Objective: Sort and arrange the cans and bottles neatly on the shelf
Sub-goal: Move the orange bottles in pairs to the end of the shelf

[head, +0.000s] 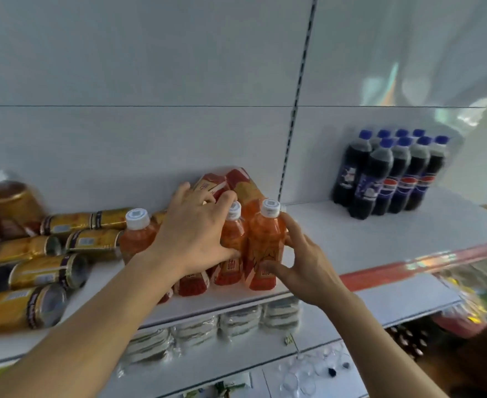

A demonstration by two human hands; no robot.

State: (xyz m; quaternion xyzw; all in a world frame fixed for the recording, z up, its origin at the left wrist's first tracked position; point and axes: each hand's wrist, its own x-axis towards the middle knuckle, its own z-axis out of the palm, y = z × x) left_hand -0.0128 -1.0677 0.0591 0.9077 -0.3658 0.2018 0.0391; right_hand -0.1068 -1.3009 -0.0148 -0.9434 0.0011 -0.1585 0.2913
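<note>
With the right hand [299, 262] curled around the front orange bottle [262, 248] and the left hand [196, 234] spread flat over the neighbouring bottles [232, 242], released and clasping none, square the cluster by pushing low on the bodies. The bottles hold orange liquid under white caps at the front of the shelf [351, 239]. Yellow cans [50, 271] lie toppled left; farther right stands a wrapped pack of dark cola bottles [391, 173].
</note>
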